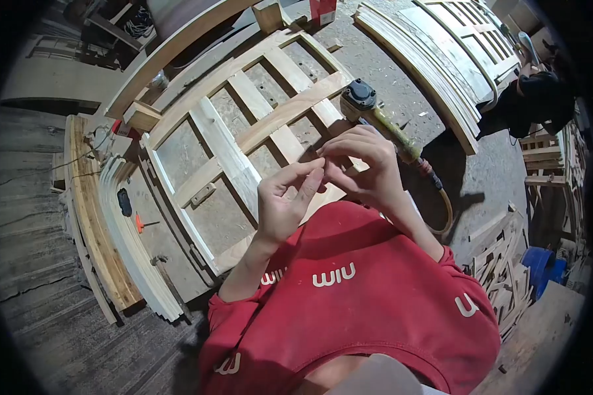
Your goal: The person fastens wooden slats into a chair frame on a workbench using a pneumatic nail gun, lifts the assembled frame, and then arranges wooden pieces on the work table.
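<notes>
My left hand (288, 199) and my right hand (364, 160) meet fingertip to fingertip above the near edge of a wooden lattice frame (250, 125). Both are closed in a pinch, and whatever lies between the fingertips is too small or hidden to name. Just beyond my right hand, a nail gun (360, 96) with a yellowish body rests on the frame's right side, its hose (449, 212) curving down beside my right forearm.
Stacked curved strips (415, 62) lie at the upper right, and more strips (128, 243) at the left. An orange-handled tool (140, 222) sits on the workbench. Another person (540, 95) is at the far right. Wood scraps (504, 263) and a blue container (542, 266) stand lower right.
</notes>
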Tool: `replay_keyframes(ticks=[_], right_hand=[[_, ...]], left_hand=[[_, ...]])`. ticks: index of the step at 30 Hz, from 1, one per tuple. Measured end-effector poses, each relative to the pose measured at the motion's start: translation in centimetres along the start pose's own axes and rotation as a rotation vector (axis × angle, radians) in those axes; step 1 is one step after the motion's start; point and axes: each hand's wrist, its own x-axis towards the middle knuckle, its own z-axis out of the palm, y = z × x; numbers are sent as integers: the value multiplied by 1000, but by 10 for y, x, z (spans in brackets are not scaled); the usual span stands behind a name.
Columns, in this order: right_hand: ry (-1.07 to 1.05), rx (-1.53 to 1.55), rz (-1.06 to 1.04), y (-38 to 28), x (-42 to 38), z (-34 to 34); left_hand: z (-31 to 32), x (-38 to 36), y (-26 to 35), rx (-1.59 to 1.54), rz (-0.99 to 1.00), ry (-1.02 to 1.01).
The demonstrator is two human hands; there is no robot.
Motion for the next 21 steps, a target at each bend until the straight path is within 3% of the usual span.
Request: replay_keyframes(ticks=[4, 6, 10, 12, 14, 15, 19, 21], right_hand=[[10, -101, 115, 20, -8, 0], [179, 57, 390, 49, -17, 11], [102, 590, 820, 113, -55, 27], [198, 734, 991, 120, -64, 31], [410, 1154, 1209, 112, -60, 25], [433, 1341, 1319, 127, -68, 27], [846, 1640, 1474, 124, -53, 13], [808, 1707, 1414, 133, -52, 9]], left_hand=[[11, 1, -2, 105, -75, 5], [9, 1, -5, 115, -35, 8], [4, 10, -14, 89, -95, 52], [3, 21, -21, 114, -127, 35], [6, 41, -38, 121, -153, 18], [8, 56, -53, 187, -71, 0], [30, 128, -87, 387, 157, -80], [47, 158, -103, 407, 205, -132]])
